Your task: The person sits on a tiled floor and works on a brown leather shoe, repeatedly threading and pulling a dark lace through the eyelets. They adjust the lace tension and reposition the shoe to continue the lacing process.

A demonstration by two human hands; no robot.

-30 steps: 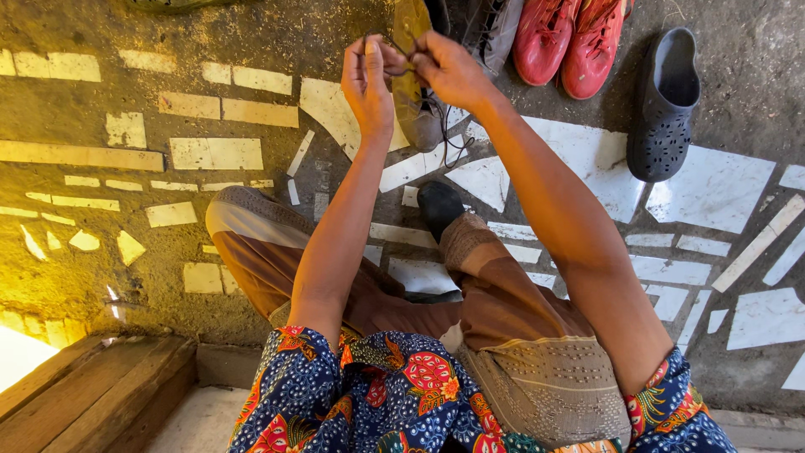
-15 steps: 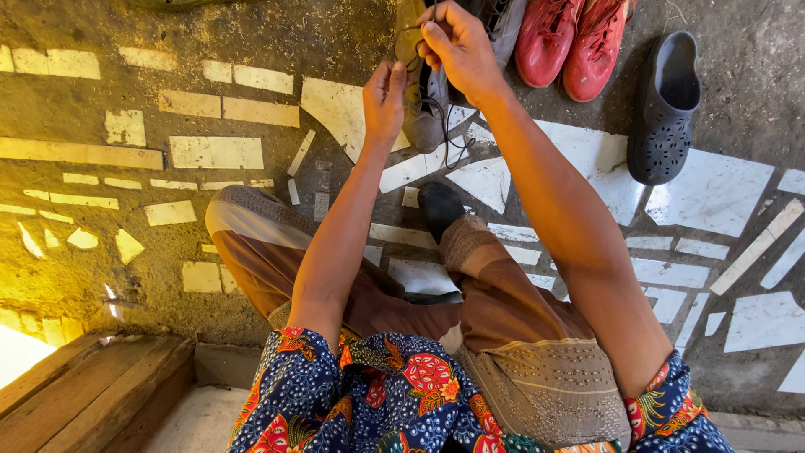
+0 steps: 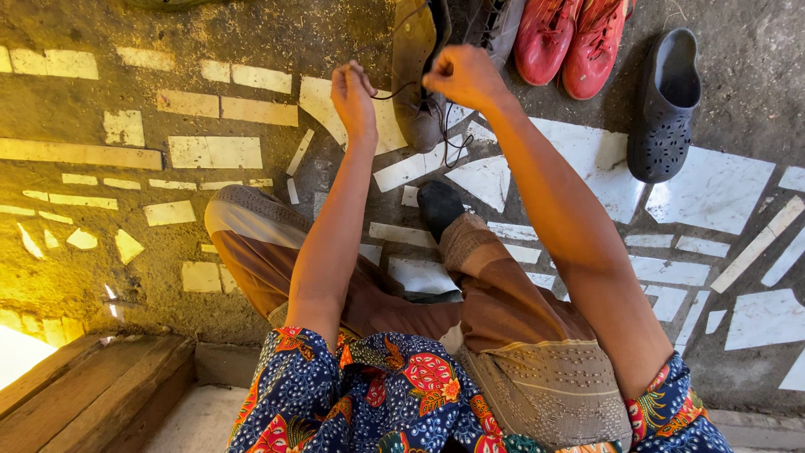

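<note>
My left hand [image 3: 354,94] pinches a dark lace [image 3: 394,91], fingers closed on it. My right hand [image 3: 463,75] is fisted around the lace's other end above the worn boot [image 3: 417,75]. Red shoes [image 3: 579,42] lie far right.

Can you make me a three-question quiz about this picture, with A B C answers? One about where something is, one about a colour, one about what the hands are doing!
1. Where is the dark clog?
A. right of the red shoes
B. on the wooden step
C. in a hand

2. What colour is the pair of shoes beside the clog?
A. blue
B. red
C. white

3. What do the left hand and right hand do?
A. rest open
B. hold a cup
C. pinch a dark lace

Answers: 1 A, it lies on the floor right of them. 2 B, both are red. 3 C, the lace runs between them to the worn boot.
</note>
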